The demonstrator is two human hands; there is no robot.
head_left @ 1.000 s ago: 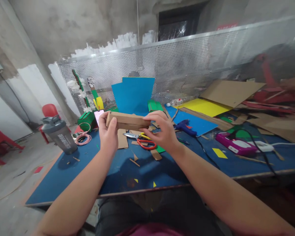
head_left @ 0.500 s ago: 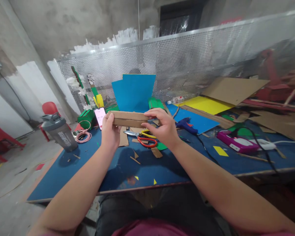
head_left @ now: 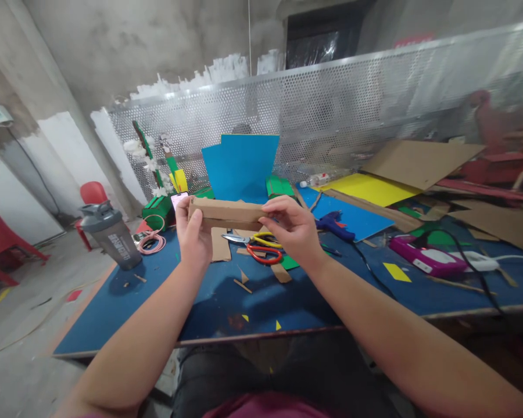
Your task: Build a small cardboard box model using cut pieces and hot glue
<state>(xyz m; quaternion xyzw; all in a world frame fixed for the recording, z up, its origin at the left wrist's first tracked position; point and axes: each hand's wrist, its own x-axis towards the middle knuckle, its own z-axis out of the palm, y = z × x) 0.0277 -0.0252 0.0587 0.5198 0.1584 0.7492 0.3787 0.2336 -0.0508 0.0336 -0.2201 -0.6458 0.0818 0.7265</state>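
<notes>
Left hand curled, right hand pinching, both arms stretched forward

cardboard piece: matt cardboard | shaker: smooth plastic | panel: shiny perforated metal | wall: rough, matt

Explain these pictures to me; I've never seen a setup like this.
There is no machine here, just a person's two bare hands. Every picture comes from one camera worn on the head, looking forward and down, so the forearms reach in from below. The left hand and right hand hold a long folded cardboard piece by its two ends, above a blue table. On the table lie scissors, a blue glue gun and cardboard scraps; a grey bottle stands to the left.
</notes>
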